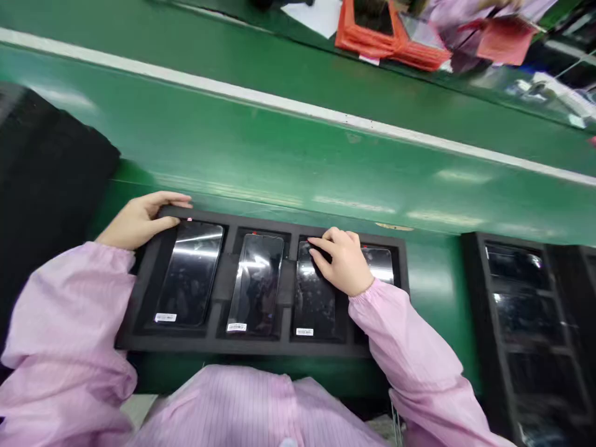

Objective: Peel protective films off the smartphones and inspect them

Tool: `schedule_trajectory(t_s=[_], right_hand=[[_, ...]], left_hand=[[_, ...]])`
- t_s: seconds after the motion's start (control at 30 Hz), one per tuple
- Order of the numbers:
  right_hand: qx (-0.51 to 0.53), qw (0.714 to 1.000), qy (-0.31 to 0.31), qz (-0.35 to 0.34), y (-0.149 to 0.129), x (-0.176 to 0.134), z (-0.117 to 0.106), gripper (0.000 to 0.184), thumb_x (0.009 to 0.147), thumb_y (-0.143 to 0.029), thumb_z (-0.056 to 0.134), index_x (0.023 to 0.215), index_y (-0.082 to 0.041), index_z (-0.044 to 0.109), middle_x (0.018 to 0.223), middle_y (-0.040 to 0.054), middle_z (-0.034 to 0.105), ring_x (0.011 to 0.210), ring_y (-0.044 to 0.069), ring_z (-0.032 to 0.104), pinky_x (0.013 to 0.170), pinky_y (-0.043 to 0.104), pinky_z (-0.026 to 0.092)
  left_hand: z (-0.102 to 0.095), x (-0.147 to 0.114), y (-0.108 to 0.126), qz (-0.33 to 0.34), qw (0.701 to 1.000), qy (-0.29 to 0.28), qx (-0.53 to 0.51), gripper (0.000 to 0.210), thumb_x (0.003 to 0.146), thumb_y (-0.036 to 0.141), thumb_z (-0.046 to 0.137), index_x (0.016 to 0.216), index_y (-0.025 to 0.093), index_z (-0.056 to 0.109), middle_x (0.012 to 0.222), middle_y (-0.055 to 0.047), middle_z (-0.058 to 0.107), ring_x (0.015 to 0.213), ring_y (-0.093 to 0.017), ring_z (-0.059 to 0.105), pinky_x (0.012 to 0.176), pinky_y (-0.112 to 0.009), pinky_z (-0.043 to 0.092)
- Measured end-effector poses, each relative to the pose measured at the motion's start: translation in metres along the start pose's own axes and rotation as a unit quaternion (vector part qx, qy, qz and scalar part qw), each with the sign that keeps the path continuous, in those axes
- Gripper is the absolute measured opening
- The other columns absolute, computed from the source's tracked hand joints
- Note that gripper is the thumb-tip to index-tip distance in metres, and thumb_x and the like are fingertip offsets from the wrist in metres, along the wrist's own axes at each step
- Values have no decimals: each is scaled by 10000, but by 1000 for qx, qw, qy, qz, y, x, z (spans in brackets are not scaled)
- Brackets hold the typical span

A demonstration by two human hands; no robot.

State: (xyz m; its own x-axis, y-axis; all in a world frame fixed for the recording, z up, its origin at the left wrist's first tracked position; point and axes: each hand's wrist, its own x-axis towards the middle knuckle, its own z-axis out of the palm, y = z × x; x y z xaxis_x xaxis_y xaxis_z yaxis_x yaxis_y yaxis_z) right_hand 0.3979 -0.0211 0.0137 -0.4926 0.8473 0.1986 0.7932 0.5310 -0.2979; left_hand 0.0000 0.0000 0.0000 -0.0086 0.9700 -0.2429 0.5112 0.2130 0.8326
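Observation:
A black foam tray (233, 344) lies in front of me, with several dark-screened phones in its compartments. My left hand (137, 220) holds the tray's far left corner, thumb near the top of the leftmost phone (190, 273) and fingers over the back edge. My right hand (342, 261) is closed at the top edge of another phone (314, 298), thumb and forefinger close together by a small red tab; whether they grip it is hard to see. Between the hands lies a phone (256, 282) with a white label. The rightmost phone (382, 264) is partly hidden by my right hand and sleeve.
A black foam block or stack (46, 167) stands at the left. Another black tray (484, 298) with dark-screened devices is at the right. Beyond the white strip (279, 96) on the green bench lie red-orange trays (367, 40), near another person's pink sleeve (454, 25).

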Motion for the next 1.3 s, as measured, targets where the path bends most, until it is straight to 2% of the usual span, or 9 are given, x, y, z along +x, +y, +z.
schedule_trajectory(t_s=[0.23, 0.43, 0.6, 0.73, 0.97, 1.13, 1.3], right_hand=[[39, 999, -29, 25, 0, 4, -4, 171, 887, -216, 630, 1037, -195, 710, 892, 36, 605, 847, 169, 596, 822, 344, 329], [-51, 997, -20, 50, -9, 1, -8, 172, 924, -258, 580, 1007, -168, 700, 903, 56, 633, 827, 194, 581, 850, 390, 296], [28, 999, -33, 28, 0, 0, -7, 200, 911, -244, 598, 1079, -192, 694, 900, 48, 607, 843, 174, 592, 825, 350, 327], [46, 998, -36, 28, 3, 2, -8, 183, 896, -225, 625, 1061, -192, 696, 889, 36, 593, 841, 168, 592, 830, 345, 330], [-48, 997, -38, 40, -14, 0, -1, 317, 902, -347, 647, 1135, -133, 668, 939, 83, 605, 898, 228, 590, 848, 390, 311], [34, 998, -38, 41, -5, 4, 0, 203, 899, -321, 661, 1064, -209, 696, 860, 22, 624, 773, 157, 581, 824, 354, 319], [94, 994, -48, 25, 4, 7, -9, 64, 879, -213, 646, 892, -227, 707, 853, -3, 631, 620, 96, 509, 810, 343, 346]], left_hand=[[-3, 1, -2, 16, 1000, 7, 11, 502, 726, 309, 659, 1209, 183, 604, 1164, -46, 688, 1136, -247, 621, 1084, -411, 442], [-1, -1, 0, 23, 999, 10, 24, 493, 736, 312, 653, 1207, 180, 596, 1151, -36, 688, 1118, -220, 620, 1077, -390, 443], [-1, -3, 4, 25, 999, 11, 31, 490, 750, 308, 637, 1215, 162, 590, 1160, -47, 685, 1112, -211, 618, 1080, -395, 439], [-1, -3, 5, 35, 999, 14, 29, 485, 751, 275, 628, 1215, 138, 597, 1142, -65, 688, 1107, -217, 624, 1059, -384, 456], [-1, -2, 3, 35, 999, 18, 33, 474, 748, 254, 615, 1209, 145, 610, 1147, -57, 687, 1113, -213, 627, 1069, -384, 445], [0, -1, 0, 49, 998, 20, 25, 483, 734, 254, 619, 1205, 149, 615, 1141, -57, 689, 1110, -222, 629, 1068, -400, 447], [-1, 0, -1, 50, 998, 20, 17, 498, 716, 276, 630, 1198, 153, 618, 1140, -65, 692, 1106, -236, 633, 1073, -423, 446]])
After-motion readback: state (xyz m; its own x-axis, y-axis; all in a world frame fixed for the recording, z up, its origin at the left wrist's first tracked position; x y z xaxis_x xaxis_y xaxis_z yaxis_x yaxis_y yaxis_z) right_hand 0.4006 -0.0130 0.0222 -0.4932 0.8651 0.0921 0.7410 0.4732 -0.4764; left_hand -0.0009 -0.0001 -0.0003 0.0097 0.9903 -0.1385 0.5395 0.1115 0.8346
